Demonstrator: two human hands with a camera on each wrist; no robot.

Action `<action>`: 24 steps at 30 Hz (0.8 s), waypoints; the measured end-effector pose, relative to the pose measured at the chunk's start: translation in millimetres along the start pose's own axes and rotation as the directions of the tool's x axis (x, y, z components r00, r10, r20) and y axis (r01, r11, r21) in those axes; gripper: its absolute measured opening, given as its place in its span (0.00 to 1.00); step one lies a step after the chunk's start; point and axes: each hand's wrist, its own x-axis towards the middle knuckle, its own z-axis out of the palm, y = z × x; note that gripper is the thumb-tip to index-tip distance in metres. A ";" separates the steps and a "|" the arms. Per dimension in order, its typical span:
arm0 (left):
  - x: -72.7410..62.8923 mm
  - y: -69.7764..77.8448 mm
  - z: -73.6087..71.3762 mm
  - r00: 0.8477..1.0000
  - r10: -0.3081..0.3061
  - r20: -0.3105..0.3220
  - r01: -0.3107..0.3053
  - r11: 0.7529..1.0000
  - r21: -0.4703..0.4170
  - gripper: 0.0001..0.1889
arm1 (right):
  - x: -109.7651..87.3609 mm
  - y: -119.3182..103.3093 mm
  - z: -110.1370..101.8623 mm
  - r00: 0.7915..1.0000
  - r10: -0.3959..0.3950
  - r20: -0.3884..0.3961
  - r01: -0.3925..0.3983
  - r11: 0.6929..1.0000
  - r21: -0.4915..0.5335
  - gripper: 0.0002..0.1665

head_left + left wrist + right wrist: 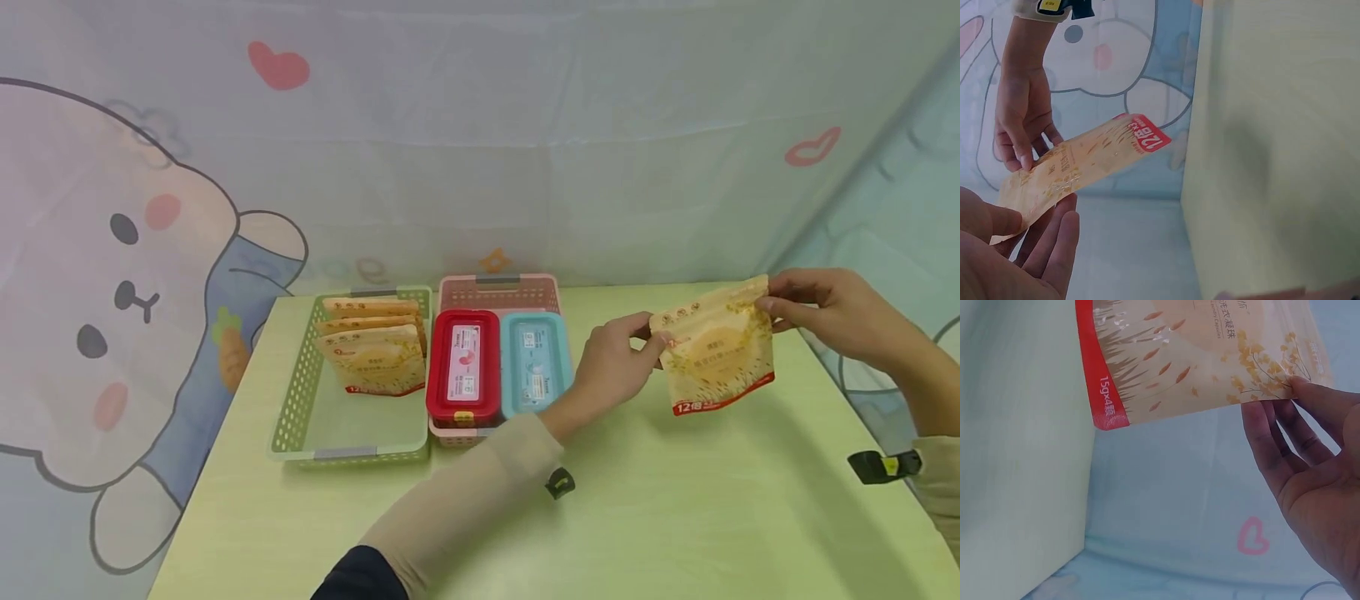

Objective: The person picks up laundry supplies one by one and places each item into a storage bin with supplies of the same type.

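A yellow laundry capsule pouch (720, 350) with a red bottom edge is held up above the right part of the table. My left hand (617, 360) pinches its left side between thumb and fingers, and my right hand (840, 312) pinches its upper right side. In the left wrist view the pouch (1085, 162) slants between both hands, seen almost edge-on. The right wrist view shows the printed front of the pouch (1191, 356), with the right thumb pressed on its face and fingers behind.
Left on the table (675, 517), a green basket (360, 454) holds several similar pouches (378, 358) standing upright. Beside it a pink basket (498, 292) holds a red-lidded box (463, 367) and a blue-lidded box (536, 362). A printed cloth (525, 192) hangs behind.
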 end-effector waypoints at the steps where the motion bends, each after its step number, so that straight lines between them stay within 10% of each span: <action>1: -0.2 1.0 -3.6 1.000 0.009 0.005 -0.009 1.000 0.010 0.11 | 0.3 -2.1 0.2 1.000 -0.001 -0.003 0.001 1.000 -0.001 0.12; 24: -5.1 6.4 -65.3 0.998 0.047 0.043 -0.050 0.997 0.066 0.08 | 5.8 -44.5 17.9 0.995 -0.066 -0.071 0.068 0.997 0.028 0.02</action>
